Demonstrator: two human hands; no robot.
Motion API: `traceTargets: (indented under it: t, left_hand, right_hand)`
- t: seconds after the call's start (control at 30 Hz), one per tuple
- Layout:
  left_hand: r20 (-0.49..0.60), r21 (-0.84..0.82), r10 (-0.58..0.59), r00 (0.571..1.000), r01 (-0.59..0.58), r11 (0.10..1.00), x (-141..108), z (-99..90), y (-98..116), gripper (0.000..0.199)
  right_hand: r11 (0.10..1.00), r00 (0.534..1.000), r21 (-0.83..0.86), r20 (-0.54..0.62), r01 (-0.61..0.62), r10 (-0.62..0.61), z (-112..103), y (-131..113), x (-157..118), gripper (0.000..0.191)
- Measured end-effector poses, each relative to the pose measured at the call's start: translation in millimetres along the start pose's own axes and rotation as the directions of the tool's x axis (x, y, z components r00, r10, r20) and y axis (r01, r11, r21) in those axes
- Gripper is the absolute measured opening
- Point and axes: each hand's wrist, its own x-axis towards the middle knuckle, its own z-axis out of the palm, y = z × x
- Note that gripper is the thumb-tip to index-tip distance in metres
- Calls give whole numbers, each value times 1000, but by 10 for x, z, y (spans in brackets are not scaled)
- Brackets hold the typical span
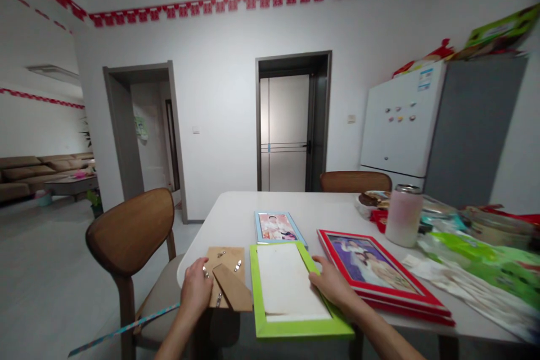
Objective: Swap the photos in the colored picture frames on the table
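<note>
From where I stand, the person's right hand (330, 281) is closed on the right border of a green frame (260, 318), thumb along the top of it, the other fingers hard to make out. That green frame lies just left of the red frame (386, 264), near end at the close edge of the white desk (236, 202). Its long axis runs away from the person, far end aimed roughly towards the far side of the room, and a plain white panel (289, 281) faces up inside the border.

Farther left of the red frame, past the green one, the left hand (197, 286) is drawn in narrow around the left edge of a brown backing board (228, 256). The board also points lengthwise away from the person, metal clips up, its support leg (233, 287) slanting from far left to near right.

The red frame itself lies skewed, long axis running from far left to near right, photo up. Left of it and slightly beyond sits a blue frame (276, 226), its near edge behind the green one. Beyond the red frame, towards the right, a pale pink tumbler (404, 216) stands upright.
</note>
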Motion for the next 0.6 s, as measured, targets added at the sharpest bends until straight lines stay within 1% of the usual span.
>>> traceTargets:
  t: [0.03,0.1,0.13,0.17,0.2,0.23,0.27,0.3,0.33,0.37,0.43,0.47,0.5,0.53,0.6]
  left_hand:
    - [6,14,36,999,-36,999,-76,69,91,35]
    - [60,18,110,992,-111,994,-274,257,330,37]
    - [138,13,179,974,-183,983,-387,367,473,42]
    - [240,-16,240,941,-243,970,-499,477,626,49]
    - [333,-52,270,903,-268,962,-603,582,780,59]
    - [408,-81,277,870,-268,960,-692,675,927,68]
    - [456,-103,298,839,-283,954,-762,751,1060,71]
    - [461,-115,324,826,-307,945,-809,806,1172,70]
    - [447,-122,358,820,-340,932,-833,838,1257,66]
    - [412,-123,394,822,-378,918,-836,846,1313,60]
    - [308,-118,439,844,-424,898,-788,800,1331,48]
    - [249,-120,437,864,-420,899,-743,752,1295,45]
    - [190,-128,411,892,-392,911,-689,693,1231,43]
    - [130,-144,359,924,-341,929,-631,628,1143,41]
    - [27,-209,202,979,-192,959,-518,499,915,36]
  right_hand:
    - [989,998,141,49,-51,44,-40,-37,-34,59]
    - [924,988,363,135,-118,73,-120,-137,-117,63]
    - [888,987,444,145,-123,64,-157,-200,-159,65]
    - [849,989,516,140,-115,49,-191,-269,-197,67]
    - [804,992,587,126,-100,32,-220,-343,-228,69]
    - [751,994,655,111,-84,14,-244,-418,-253,70]
    - [700,995,711,100,-69,-3,-263,-492,-271,71]
    - [661,996,749,90,-55,-20,-279,-559,-282,72]
    - [642,996,766,85,-42,-35,-291,-615,-287,71]
    - [645,996,763,77,-30,-45,-301,-657,-286,70]
    - [687,997,726,60,-8,-52,-317,-682,-264,69]
    - [713,997,701,52,-2,-48,-323,-660,-245,70]
    - [741,998,671,50,-2,-43,-326,-613,-220,71]
    - [775,998,632,55,-3,-41,-327,-545,-192,71]
    - [865,997,501,64,-3,-34,-315,-358,-128,68]
